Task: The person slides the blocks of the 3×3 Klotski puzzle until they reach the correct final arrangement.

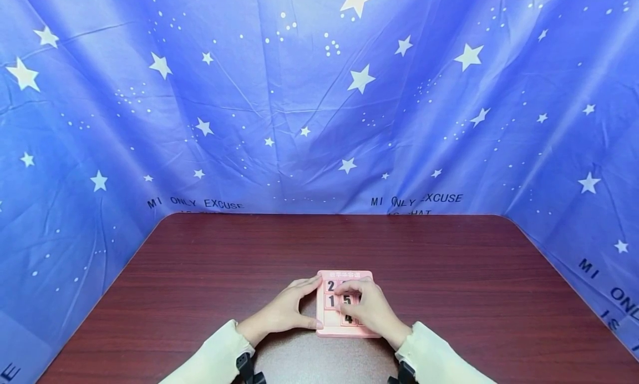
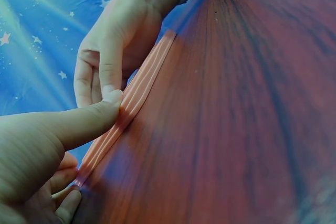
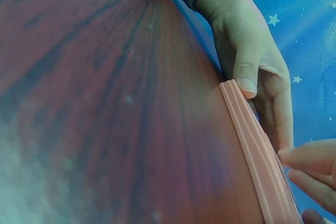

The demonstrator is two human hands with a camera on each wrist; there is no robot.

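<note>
A pink sliding number puzzle (image 1: 331,329) lies flat near the table's front edge. Its tile 2 (image 1: 330,286), tile 1 (image 1: 331,301), tile 5 (image 1: 346,300) and tile 4 (image 1: 348,319) show, with a bare slot at the lower left. My left hand (image 1: 279,313) holds the frame's left side, fingers at the far corner and thumb by the near one. Over the tiles is my right hand (image 1: 371,309), index finger and thumb bent and apart, tips close to tiles 1 and 5. It hides the tiles on the right. In the left wrist view the puzzle's ridged edge (image 2: 142,85) shows under the left thumb.
The puzzle rests on a dark red wood-grain table (image 1: 224,262). A blue curtain (image 1: 299,95) with white stars and printed words hangs behind the table and along both sides. Pale sleeves (image 1: 209,353) and dark wrist cameras (image 1: 244,364) are on both arms.
</note>
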